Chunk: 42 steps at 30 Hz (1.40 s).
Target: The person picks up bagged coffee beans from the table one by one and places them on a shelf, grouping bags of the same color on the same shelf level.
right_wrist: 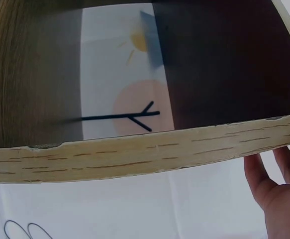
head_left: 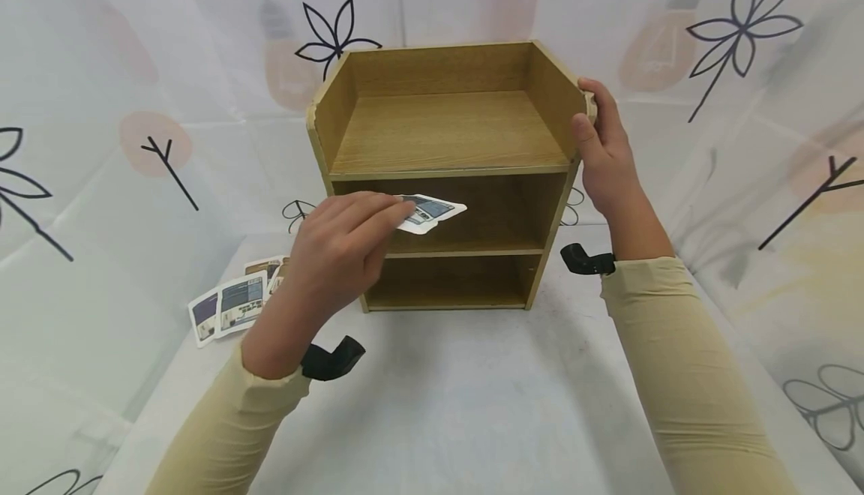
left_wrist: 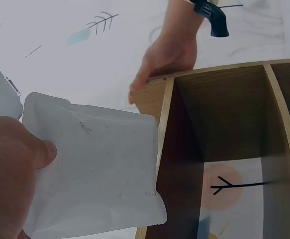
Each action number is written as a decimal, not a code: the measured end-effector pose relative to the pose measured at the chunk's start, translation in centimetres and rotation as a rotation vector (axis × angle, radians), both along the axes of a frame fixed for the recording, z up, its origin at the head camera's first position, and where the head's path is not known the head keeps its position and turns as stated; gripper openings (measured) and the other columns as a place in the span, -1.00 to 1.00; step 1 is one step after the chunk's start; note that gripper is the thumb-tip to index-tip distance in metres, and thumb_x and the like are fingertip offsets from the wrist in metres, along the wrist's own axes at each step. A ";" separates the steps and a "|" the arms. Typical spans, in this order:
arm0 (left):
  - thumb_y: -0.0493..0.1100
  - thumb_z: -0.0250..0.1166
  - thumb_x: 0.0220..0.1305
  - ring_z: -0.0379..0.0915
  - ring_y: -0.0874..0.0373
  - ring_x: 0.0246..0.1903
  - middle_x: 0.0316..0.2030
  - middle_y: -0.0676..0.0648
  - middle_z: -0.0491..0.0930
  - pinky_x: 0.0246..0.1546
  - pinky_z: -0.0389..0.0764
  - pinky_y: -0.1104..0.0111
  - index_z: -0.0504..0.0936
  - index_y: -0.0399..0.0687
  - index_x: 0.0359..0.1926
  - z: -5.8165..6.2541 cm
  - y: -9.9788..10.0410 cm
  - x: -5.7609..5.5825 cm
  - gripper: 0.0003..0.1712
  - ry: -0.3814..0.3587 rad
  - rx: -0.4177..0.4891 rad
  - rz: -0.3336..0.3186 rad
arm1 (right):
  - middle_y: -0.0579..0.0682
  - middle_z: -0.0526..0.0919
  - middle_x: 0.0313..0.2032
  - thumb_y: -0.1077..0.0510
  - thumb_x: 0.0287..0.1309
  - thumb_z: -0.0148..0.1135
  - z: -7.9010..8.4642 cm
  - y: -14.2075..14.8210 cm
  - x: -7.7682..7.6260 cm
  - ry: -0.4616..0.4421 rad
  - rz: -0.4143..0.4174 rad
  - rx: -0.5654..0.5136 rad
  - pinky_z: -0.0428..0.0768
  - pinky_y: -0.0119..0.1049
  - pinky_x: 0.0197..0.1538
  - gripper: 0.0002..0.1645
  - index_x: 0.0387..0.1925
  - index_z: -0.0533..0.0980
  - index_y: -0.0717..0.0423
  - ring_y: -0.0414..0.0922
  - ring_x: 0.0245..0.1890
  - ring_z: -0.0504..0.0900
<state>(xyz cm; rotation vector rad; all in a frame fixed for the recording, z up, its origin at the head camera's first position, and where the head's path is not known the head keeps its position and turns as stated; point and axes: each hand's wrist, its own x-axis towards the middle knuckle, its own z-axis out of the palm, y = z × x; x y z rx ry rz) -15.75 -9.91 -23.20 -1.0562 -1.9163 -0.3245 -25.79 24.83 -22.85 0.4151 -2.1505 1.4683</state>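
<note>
My left hand (head_left: 340, 247) pinches flat sachets (head_left: 437, 211) with blue-and-white printed fronts, in front of the shelf's middle opening. Their plain white back (left_wrist: 92, 164) fills much of the left wrist view, with the thumb on it; a second edge shows behind, so at least two lie stacked. A small wooden shelf (head_left: 439, 131) stands upright, with a walled top and two compartments below. On its right side panel (head_left: 556, 105), my right hand (head_left: 607, 150) grips the upper front edge, thumb on the near side. In the right wrist view its fingers (right_wrist: 261, 181) touch the panel's edge.
Several printed sachets (head_left: 241, 301) lie overlapping on the white table (head_left: 459, 397), left of the shelf and partly behind my left forearm. White cloth with plant drawings (head_left: 202, 52) hangs around the back and sides.
</note>
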 end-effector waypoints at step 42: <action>-0.34 0.12 0.34 0.63 0.03 -0.08 -0.07 -0.09 0.70 -0.12 0.64 0.24 0.63 -0.11 0.08 1.5 5.2 -2.4 -0.66 0.195 0.083 -0.050 | -0.09 0.24 0.31 -0.14 0.45 -0.15 -0.3 -0.2 0.2 0.009 -0.027 -0.003 0.25 0.11 0.31 -0.46 0.39 0.09 -0.49 -0.06 0.25 0.26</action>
